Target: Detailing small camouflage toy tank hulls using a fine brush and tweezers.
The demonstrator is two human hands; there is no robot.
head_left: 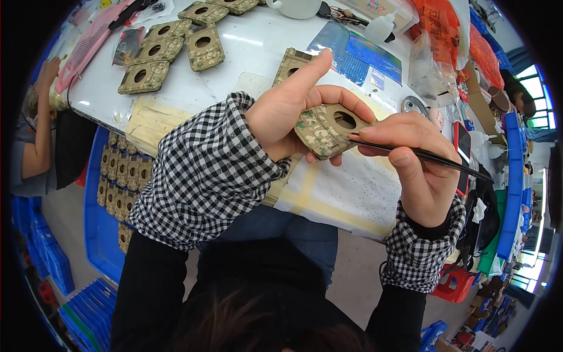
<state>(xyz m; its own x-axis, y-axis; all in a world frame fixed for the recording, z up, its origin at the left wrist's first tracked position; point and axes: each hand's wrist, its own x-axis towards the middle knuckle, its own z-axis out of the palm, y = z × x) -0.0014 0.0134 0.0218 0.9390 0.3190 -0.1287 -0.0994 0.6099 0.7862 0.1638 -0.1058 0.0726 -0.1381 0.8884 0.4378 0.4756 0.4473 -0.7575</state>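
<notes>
My left hand (293, 111) is closed around a camouflage-patterned model tank hull (321, 132), holding it tilted above the table with its round opening facing up. Pinched in my right hand (419, 158) is a pair of dark tweezers (431, 156). Their tip meets the edge of the hull, close to the round opening; whether a small part sits at the tip is too small to tell. Behind my left hand, another camouflage hull (288, 61) lies partly hidden on the table.
Several more hulls (155, 50) lie at the table's far left. A blue bin (94, 217) beside the table holds rows of them. White dotted paper (346, 190) is taped at the front edge. A blue packet (366, 56) and a red phone (463, 146) lie right. Another person's arm (44, 123) shows at left.
</notes>
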